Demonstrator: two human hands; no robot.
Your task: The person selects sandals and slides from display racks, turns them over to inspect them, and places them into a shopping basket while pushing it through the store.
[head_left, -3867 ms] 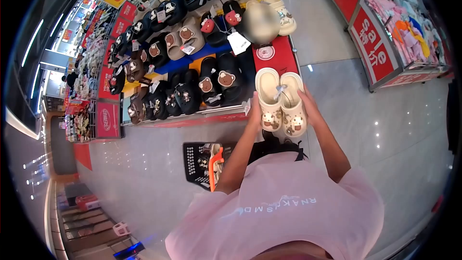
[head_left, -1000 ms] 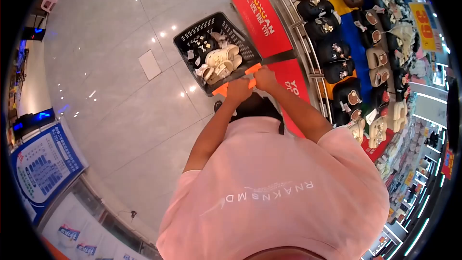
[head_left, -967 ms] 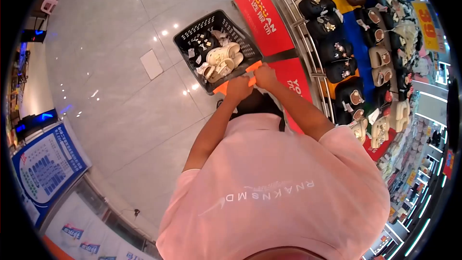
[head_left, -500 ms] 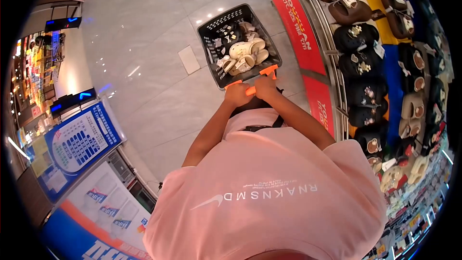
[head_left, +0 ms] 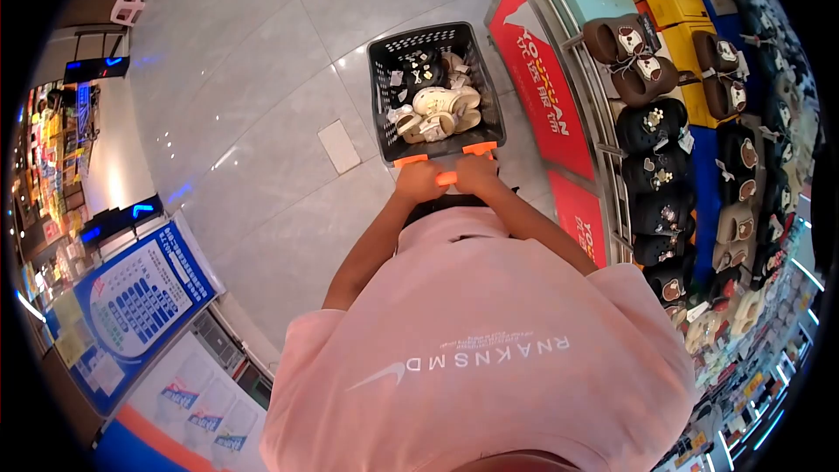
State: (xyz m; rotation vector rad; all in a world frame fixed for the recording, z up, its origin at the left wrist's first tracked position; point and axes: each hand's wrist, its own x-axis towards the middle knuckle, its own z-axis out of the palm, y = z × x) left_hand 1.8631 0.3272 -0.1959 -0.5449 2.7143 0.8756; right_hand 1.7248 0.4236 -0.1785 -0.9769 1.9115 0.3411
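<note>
My left hand (head_left: 421,182) and my right hand (head_left: 476,176) are side by side, both closed around the orange handle (head_left: 447,178) of a black shopping basket (head_left: 377,114). The basket has perforated walls and is in front of my body. Inside it are cream clogs (head_left: 441,101), black clogs with charms (head_left: 423,68) and other beige shoes (head_left: 435,128), some with tags on them. The handle's orange end pieces show just beyond each hand. What supports the basket from below is hidden.
On the right stands a display rack (head_left: 603,135) with several pairs of clogs and red side panels (head_left: 530,70). A blue and white sign board (head_left: 144,297) is at the lower left. Grey tiles (head_left: 262,122) cover the floor; a pink stool (head_left: 128,9) is at the far left.
The basket has turned to sit straighter in front of me, slightly right and lower in view. The rack and sign have shifted in view. Both hands still grip the handle.
</note>
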